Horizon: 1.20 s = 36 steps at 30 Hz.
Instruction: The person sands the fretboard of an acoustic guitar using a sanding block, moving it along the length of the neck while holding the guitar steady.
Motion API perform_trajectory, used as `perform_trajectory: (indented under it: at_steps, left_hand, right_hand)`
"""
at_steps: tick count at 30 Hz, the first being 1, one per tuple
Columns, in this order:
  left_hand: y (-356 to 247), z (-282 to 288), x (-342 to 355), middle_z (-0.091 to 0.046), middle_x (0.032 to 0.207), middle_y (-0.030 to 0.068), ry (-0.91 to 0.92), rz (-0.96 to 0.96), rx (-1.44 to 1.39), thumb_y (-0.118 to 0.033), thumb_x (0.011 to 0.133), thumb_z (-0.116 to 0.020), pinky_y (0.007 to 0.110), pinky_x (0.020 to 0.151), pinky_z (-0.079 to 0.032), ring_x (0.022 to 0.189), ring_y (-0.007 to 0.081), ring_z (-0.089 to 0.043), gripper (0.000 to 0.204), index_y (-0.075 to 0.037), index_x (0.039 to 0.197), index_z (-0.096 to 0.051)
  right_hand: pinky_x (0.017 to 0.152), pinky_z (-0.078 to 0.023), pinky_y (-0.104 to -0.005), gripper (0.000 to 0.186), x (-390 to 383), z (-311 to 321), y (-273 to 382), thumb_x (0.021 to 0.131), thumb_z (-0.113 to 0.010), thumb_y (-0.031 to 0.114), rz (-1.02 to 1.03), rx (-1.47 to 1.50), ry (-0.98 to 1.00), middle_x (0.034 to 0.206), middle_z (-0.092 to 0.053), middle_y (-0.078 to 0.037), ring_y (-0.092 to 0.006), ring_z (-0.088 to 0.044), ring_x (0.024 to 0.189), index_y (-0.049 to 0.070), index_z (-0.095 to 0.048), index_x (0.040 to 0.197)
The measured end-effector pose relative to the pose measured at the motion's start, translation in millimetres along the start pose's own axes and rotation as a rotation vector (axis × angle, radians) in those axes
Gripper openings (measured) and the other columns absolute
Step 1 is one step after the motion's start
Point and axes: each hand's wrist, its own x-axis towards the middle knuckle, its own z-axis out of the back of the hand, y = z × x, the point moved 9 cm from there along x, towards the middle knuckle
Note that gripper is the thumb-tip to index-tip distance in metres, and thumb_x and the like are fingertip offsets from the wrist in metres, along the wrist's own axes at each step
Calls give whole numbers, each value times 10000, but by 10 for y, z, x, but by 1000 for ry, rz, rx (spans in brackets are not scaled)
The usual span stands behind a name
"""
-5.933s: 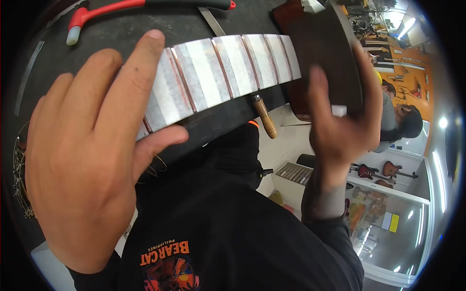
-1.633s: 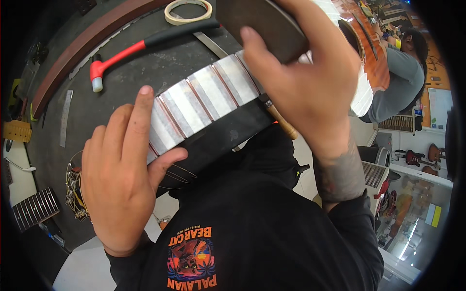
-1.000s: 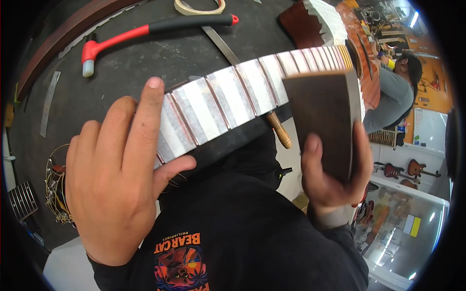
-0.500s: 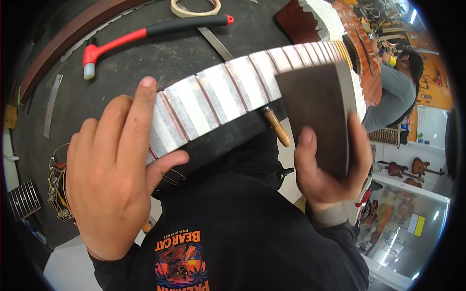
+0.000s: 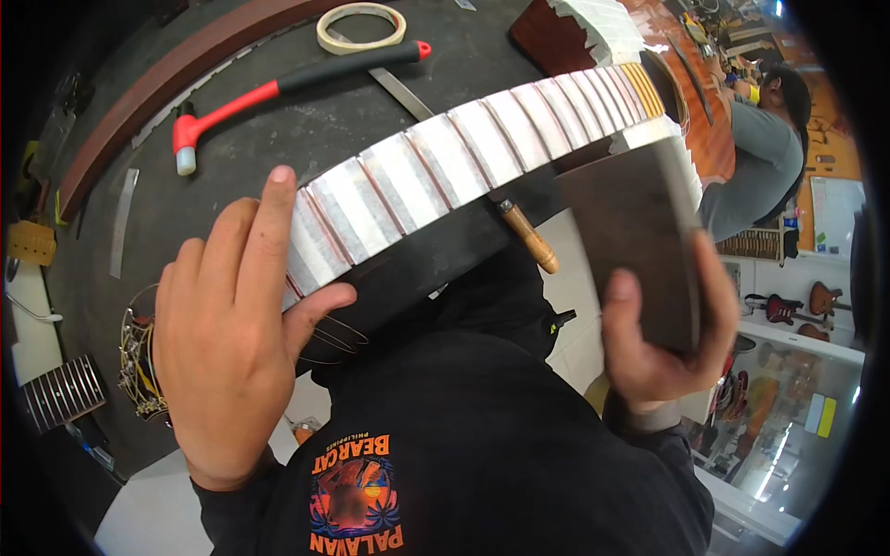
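Observation:
A guitar neck (image 5: pixel 468 157) crosses the view from near left to far right. Pale tape covers the fingerboard between its metal frets, and bare gold-brown strips show at the far end. My left hand (image 5: pixel 222 324) grips its left end, index finger laid along the far edge and thumb at the near edge. In my right hand (image 5: pixel 663 357) is a dark brown flat block (image 5: pixel 630 236), thumb on one face and fingers round the other side. The block is slightly blurred and hangs by the neck's near edge at the right; whether they touch I cannot tell.
Beyond the neck, a red-and-black mallet (image 5: pixel 306 79), a tape roll (image 5: pixel 362 28) and a metal strip (image 5: pixel 400 94) lie on the dark bench (image 5: pixel 250 139). A wooden-handled tool (image 5: pixel 528 239) sticks out under the neck. Loose strings (image 5: pixel 139 361) coil at left. Another person (image 5: pixel 765 153) sits far right.
My right hand has drawn the block off the taped fingerboard, toward me and to the right. My left hand keeps its grip on the neck. The whole view has shifted slightly.

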Motion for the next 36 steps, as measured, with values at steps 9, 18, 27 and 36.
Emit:
perform_trajectory:
  at_steps: [9, 18, 27, 36]
  left_hand:
    - [-55, 86, -20, -611, 1101, 103, -108, -74, -6, -425, 805, -683, 380, 751, -448, 850, 276, -562, 734, -32, 1399, -505]
    - [-34, 235, -79, -555, 1270, 201, 18, -163, -102, -538, 763, -693, 435, 962, -416, 1120, 382, -534, 914, -9, 1459, -425]
    - [647, 250, -129, -632, 1198, 203, 315, -225, -259, -552, 579, -817, 429, 961, -447, 1103, 383, -600, 992, 25, 1340, -549]
    - [794, 228, -297, -667, 1069, 229, 313, -114, -409, -507, 676, -790, 389, 835, -506, 944, 379, -652, 873, 41, 1319, -572]
  right_hand:
    - [903, -540, -343, 619, 60, -185, -171, 797, -775, -17, -10, 95, -119, 1243, -610, -221, -268, -653, 1065, -83, -482, 1338]
    - [825, -550, -308, 569, 150, -443, -131, 725, -812, -41, 95, 169, -76, 1150, -678, -177, -265, -700, 953, -39, -589, 1249]
    - [775, -561, -318, 562, 107, -338, 1, 726, -809, -40, 51, 109, 79, 1145, -686, -166, -268, -706, 899, -43, -589, 1243]
    - [793, -552, -322, 550, 691, -939, -32, 744, -785, -24, 30, 72, 117, 1113, -694, -150, -257, -702, 925, -23, -598, 1261]
